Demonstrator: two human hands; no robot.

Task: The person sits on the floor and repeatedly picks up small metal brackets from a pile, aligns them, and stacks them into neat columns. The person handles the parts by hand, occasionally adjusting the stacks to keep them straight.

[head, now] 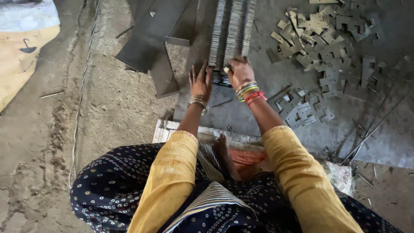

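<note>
Both hands sit at the near end of the stacked plates point(230, 36), top centre of the frame. Left hand point(201, 82) lies flat with fingers spread, pressing against the side of the rows, not gripping anything. Right hand point(239, 71) is curled over the end of the stack; looks like it's pinching a plate or two, but honestly can't tell for sure.

Only one view, from the head camera, so that's all there is. Three neat rows of plates stand on edge on a grey sheet point(241, 112), running up out of frame. Upper right there's a big loose pile point(327, 51) of the same notched pieces, scattered flat and unsorted. So a decent chunk looks stacked already, with plenty left lying around. Bigger sheet offcuts point(151, 39) lie upper left on the dirt floor.
</note>
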